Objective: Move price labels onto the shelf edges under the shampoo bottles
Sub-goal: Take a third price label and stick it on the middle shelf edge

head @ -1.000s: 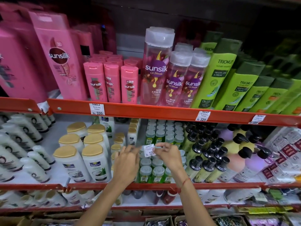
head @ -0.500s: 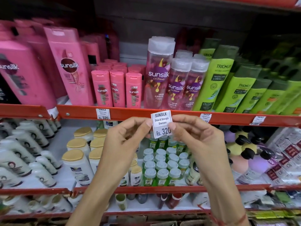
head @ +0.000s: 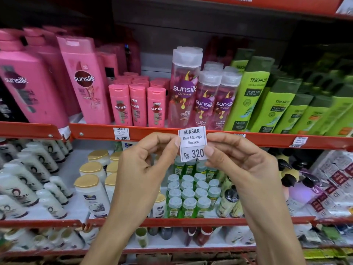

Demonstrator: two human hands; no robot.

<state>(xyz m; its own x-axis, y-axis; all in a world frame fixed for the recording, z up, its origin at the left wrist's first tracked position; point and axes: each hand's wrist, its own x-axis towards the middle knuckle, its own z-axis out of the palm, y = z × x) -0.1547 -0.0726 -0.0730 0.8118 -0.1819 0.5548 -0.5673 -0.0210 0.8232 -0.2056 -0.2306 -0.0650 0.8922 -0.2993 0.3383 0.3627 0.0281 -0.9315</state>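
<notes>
Head view | hands [head: 193, 169] pinch price label [head: 192, 143] | before orange shelf edge [head: 267, 139]

Trichup label [head: 239, 134] mostly behind right-hand fingers [head: 225, 139]; far-right shelf tag [head: 299, 141] print illegible.

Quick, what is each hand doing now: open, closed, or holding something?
Left hand: closed, pinching the left edge of the price label.
Right hand: closed, pinching the right edge of the same label.
</notes>
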